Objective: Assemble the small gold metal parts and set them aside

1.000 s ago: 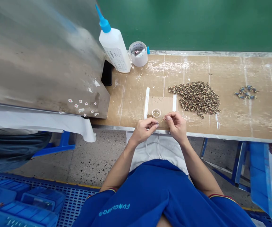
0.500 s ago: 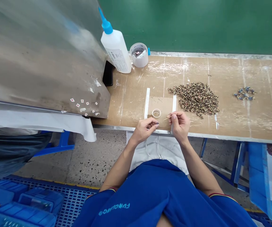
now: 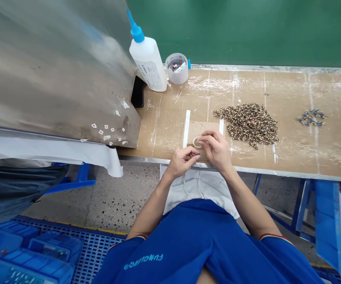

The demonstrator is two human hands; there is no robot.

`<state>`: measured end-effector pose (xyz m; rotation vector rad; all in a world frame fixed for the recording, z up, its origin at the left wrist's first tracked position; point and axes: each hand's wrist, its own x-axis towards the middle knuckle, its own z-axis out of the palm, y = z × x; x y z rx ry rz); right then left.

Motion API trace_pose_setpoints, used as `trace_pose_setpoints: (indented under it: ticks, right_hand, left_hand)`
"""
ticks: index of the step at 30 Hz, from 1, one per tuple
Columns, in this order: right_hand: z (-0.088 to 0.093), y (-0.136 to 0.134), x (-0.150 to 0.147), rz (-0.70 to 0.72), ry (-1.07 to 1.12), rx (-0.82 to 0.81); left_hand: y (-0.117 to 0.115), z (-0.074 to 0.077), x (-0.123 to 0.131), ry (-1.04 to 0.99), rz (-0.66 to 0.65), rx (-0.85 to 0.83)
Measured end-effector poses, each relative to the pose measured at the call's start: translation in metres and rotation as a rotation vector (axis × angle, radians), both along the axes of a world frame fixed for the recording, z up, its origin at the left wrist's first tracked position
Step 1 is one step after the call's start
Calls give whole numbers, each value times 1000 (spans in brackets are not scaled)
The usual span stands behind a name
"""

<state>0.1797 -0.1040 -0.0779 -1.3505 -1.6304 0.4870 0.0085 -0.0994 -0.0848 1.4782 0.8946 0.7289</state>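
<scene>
My left hand [image 3: 182, 159] hovers at the front edge of the cardboard-covered bench [image 3: 291, 150], its fingers pinched on something too small to make out. Just to its right, my right hand [image 3: 216, 149] has its fingers curled together over a small clear round cap [image 3: 196, 141], partly covering it. The thin stick held earlier is hidden by the fingers now. A cardboard square [image 3: 201, 128] lies under the cap, between two white strips. A big heap of small brown coiled parts [image 3: 249, 123] lies right of my hands.
A white squeeze bottle with a blue nozzle [image 3: 147, 59] and a tape roll holding scraps [image 3: 177, 68] stand at the back. A small cluster of bluish parts [image 3: 311, 117] lies far right. A metal housing [image 3: 52, 75] fills the left. Blue crates [image 3: 28, 260] sit on the floor.
My right hand has moved left and forward, from beside the cap to over it; the thin stick seen in it before no longer shows. My left hand stays pinched.
</scene>
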Motion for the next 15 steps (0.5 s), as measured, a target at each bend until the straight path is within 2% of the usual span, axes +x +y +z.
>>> trace_pose_setpoints:
  ticks: [7,11,15]
  right_hand:
    - [9,4,7,84,-192,-8]
    - [11,6,5,150,-90,-8]
    - [15,0,6,20,124,-5]
  left_hand:
    - [1,0,-2,-27,-6,-31]
    - [0,1,-1,-4,0,1]
    - [-2,2,3,69,44,109]
